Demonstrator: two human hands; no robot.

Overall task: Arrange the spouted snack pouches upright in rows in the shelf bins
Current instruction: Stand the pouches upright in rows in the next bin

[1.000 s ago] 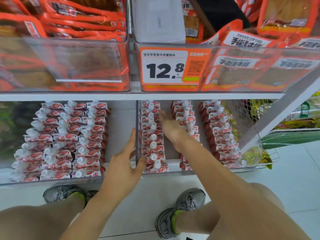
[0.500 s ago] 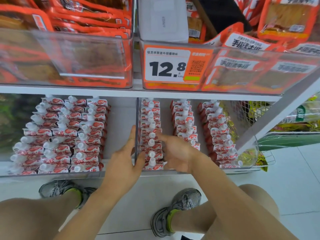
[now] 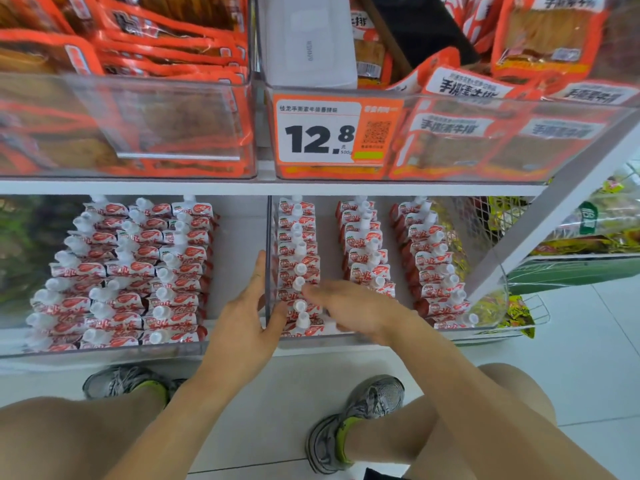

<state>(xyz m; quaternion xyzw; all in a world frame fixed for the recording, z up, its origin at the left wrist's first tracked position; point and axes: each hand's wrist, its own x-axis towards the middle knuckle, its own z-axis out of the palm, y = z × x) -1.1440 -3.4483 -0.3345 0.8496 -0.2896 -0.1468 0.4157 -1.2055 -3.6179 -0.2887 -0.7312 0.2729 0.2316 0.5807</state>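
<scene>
Red-and-white spouted pouches stand upright in rows in two clear bins on the lower shelf. The left bin [image 3: 104,349] holds three packed rows of pouches [image 3: 138,271]. The right bin [image 3: 485,332] holds three spaced rows: a left row [image 3: 298,237], a middle row [image 3: 363,244] and a right row [image 3: 429,258]. My left hand [image 3: 247,313] rests on the right bin's left wall, fingers straight outside it and thumb inside by the front pouches. My right hand [image 3: 353,308] hovers flat, blurred, over the front of the left and middle rows, holding nothing.
Above, a shelf carries clear bins of orange flat snack packs [image 3: 121,64] and a 12.8 price tag [image 3: 332,133]. A slanted white shelf post [image 3: 540,216] crosses the right side. A wire basket with yellow packs [image 3: 512,306] sits far right. My knees and grey shoes are below.
My right hand pulled back from deep between the rows to the bin's front and flattened out. My left hand stayed on the bin wall.
</scene>
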